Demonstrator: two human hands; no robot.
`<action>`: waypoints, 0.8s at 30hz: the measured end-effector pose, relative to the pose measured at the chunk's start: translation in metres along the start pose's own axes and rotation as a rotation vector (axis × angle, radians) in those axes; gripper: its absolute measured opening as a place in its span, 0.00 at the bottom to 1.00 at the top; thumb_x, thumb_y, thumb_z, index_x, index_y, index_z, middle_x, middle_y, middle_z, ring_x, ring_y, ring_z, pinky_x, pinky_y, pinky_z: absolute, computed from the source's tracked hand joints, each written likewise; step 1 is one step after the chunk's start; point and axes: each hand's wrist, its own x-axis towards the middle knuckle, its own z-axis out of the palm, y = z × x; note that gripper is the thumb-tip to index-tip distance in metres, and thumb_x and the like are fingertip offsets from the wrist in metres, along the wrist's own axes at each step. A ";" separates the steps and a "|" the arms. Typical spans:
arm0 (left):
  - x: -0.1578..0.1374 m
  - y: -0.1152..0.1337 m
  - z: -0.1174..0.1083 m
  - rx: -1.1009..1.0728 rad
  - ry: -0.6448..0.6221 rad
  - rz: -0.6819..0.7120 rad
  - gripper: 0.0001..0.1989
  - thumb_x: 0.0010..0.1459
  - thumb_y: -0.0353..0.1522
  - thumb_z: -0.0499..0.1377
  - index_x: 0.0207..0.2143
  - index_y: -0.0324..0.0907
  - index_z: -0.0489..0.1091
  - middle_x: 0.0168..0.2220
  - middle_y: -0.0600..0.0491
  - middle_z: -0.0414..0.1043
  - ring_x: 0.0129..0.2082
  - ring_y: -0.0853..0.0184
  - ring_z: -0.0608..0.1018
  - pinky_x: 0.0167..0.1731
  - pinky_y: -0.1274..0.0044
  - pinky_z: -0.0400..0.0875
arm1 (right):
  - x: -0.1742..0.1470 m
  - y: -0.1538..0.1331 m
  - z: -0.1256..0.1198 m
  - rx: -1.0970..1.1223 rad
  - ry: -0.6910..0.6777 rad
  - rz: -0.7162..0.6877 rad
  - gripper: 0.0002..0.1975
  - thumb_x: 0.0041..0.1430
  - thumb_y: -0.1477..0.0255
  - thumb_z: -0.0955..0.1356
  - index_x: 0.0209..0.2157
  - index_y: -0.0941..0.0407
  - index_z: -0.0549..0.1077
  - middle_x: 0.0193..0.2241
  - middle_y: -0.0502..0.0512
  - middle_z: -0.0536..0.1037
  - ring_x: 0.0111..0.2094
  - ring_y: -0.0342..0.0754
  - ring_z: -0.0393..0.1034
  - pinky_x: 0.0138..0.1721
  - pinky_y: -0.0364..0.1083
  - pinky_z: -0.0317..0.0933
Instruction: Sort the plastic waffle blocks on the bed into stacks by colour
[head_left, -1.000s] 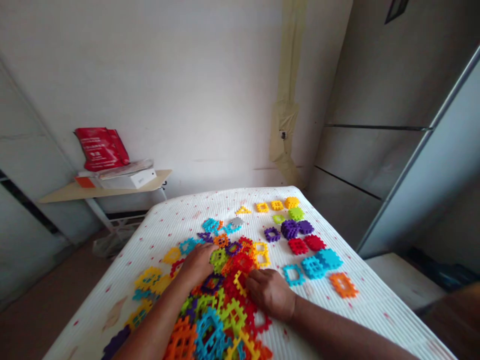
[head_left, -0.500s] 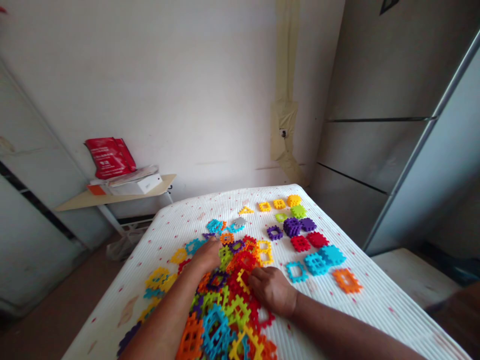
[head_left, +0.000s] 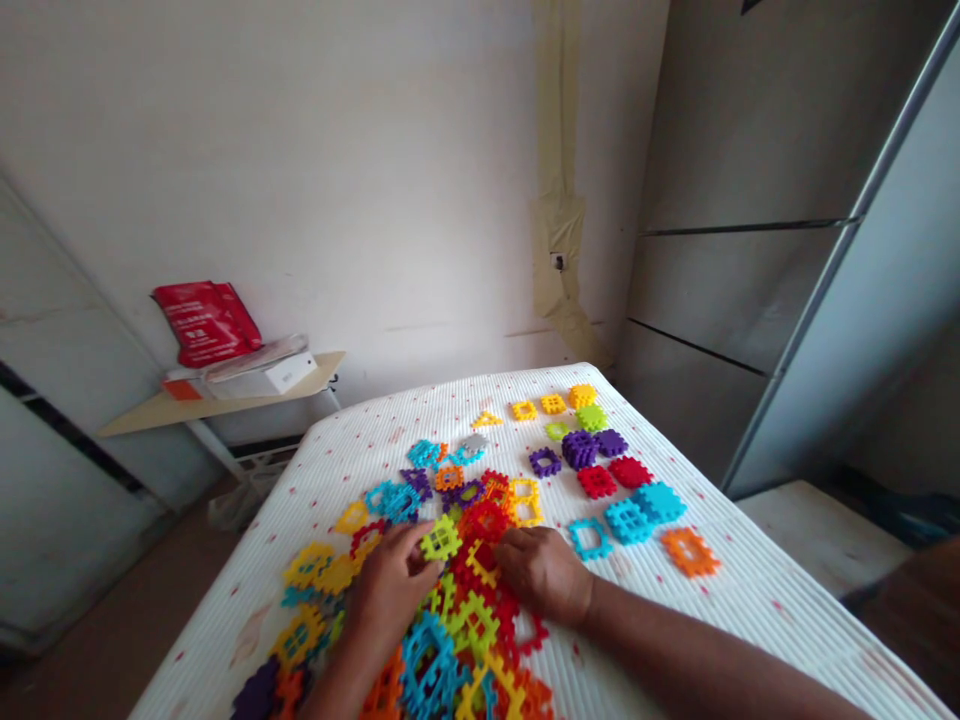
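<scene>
Ribbed cover (head_left: 360,430) under toothed plastic pieces (head_left: 484,520), 1 green lattice square (head_left: 441,539) in left hand's (head_left: 390,580) pinch, right hand's (head_left: 544,573) hold unclear.

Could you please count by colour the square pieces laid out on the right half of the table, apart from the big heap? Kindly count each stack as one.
Yellow squares: 3
Green squares: 2
Purple squares: 3
Red squares: 2
Blue squares: 3
Orange square: 1
Total: 14, each stack counted as one
</scene>
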 end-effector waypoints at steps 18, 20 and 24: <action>-0.050 0.021 0.014 -0.375 0.072 -0.008 0.10 0.41 0.32 0.59 0.30 0.45 0.68 0.25 0.56 0.73 0.25 0.67 0.76 0.28 0.77 0.69 | 0.013 -0.029 -0.021 0.408 -0.032 0.032 0.27 0.47 0.73 0.68 0.52 0.57 0.65 0.48 0.59 0.72 0.46 0.52 0.66 0.47 0.48 0.62; -0.051 0.019 0.014 -0.425 0.024 -0.029 0.11 0.43 0.32 0.59 0.32 0.44 0.68 0.25 0.55 0.73 0.26 0.66 0.76 0.30 0.76 0.70 | 0.012 -0.029 -0.021 0.397 -0.054 0.039 0.29 0.47 0.73 0.68 0.53 0.57 0.65 0.47 0.58 0.72 0.46 0.52 0.66 0.47 0.48 0.61; -0.051 0.016 0.012 -0.622 -0.039 -0.077 0.09 0.49 0.36 0.58 0.33 0.43 0.67 0.28 0.54 0.73 0.30 0.65 0.76 0.32 0.77 0.69 | 0.012 -0.032 -0.020 0.366 -0.061 0.035 0.29 0.46 0.73 0.67 0.53 0.55 0.64 0.47 0.58 0.71 0.45 0.52 0.65 0.46 0.48 0.62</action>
